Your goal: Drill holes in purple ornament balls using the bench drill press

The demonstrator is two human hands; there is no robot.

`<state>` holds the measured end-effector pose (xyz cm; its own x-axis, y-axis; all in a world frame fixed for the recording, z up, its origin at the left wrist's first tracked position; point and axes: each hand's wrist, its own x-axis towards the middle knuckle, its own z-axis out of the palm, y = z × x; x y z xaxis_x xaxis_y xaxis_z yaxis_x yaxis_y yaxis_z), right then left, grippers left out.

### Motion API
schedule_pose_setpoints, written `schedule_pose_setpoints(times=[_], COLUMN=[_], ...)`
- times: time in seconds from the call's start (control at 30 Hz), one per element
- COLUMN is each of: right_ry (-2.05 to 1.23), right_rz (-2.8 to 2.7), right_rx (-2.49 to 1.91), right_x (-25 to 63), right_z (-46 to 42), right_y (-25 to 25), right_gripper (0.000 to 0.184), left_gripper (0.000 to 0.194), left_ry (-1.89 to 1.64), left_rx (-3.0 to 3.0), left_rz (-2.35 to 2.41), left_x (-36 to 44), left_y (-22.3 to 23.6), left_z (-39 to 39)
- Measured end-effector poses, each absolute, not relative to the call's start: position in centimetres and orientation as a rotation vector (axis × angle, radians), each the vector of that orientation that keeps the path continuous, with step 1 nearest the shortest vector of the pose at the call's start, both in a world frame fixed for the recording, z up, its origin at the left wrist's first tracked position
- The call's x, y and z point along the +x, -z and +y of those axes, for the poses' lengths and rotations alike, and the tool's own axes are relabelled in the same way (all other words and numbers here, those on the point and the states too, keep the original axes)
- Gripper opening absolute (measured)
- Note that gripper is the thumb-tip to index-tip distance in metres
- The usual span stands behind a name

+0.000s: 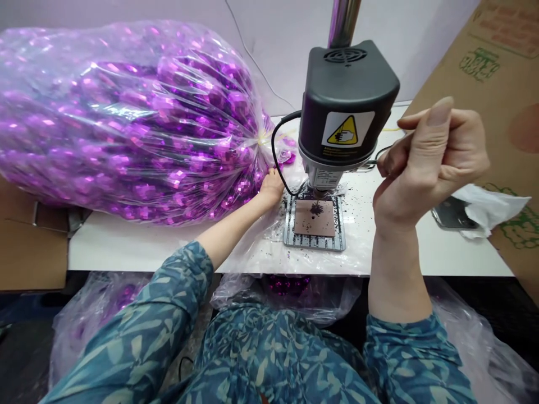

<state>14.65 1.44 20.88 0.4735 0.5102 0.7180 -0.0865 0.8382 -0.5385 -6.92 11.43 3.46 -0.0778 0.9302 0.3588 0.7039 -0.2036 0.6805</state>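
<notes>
A small bench drill press (349, 95) with a dark motor housing and a yellow warning label stands in front of me. My right hand (432, 160) is raised at its right side, fingers closed round the end of its thin metal lever (369, 163). Under the chuck, a brown square board (304, 220) lies on the slotted metal base (315, 242), with dark shavings (316, 209) heaped on it. Left of the drill, my left hand (273, 186) is curled beside the tied neck of a bag, near shiny purple pieces (288, 157). What its fingers hold is hidden.
A big clear plastic bag (138, 123) full of shiny purple faceted pieces fills the left of the white table (248, 257). At right are a phone (452, 215), crumpled white tissue (490, 207) and a cardboard box (484, 112). Plastic bags (332, 297) hang below the table edge.
</notes>
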Motion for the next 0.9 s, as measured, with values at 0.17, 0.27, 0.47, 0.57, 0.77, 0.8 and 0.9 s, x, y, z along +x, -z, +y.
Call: schedule_pose_setpoints(times=[0.17, 0.27, 0.47, 0.57, 0.77, 0.8, 0.9], right_ry=[-0.36, -0.363, -0.346, -0.354, -0.353, -0.357, -0.368], right_rz=[-1.027, -1.034, -1.043, -1.03, -1.015, -1.019, -1.034], right_rx=[-0.463, -0.454, -0.426, -0.436, -0.456, -0.458, -0.453], right_x=[14.6, 14.6, 14.7, 14.6, 14.5, 14.5, 14.6], right_z=[1.4, 1.4, 1.4, 1.4, 1.4, 1.4, 1.3], right_y=[-20.9, -20.8, -20.8, -20.8, -20.9, -20.9, -20.9], right_gripper=[0.036, 0.036, 0.036, 0.037, 0.039, 0.04, 0.04], left_gripper=[0.021, 0.014, 0.02, 0.026, 0.049, 0.048, 0.045], left_ry=[-0.937, -0.911, -1.267, -1.477, -1.315, -1.286, -1.261], left_rx=[1.784, 1.764, 1.986, 1.876, 1.078, 0.986, 0.862], left_rz=[1.987, 2.031, 1.797, 1.703, 1.068, 1.01, 0.953], left_x=[-5.7, -5.6, -7.5, -7.6, -4.6, -4.2, -3.4], left_y=[-4.1, -4.6, -3.8, -2.9, -3.3, -3.5, -3.8], left_z=[13.5, 12.8, 5.2, -0.1, -4.5, -4.3, -3.3])
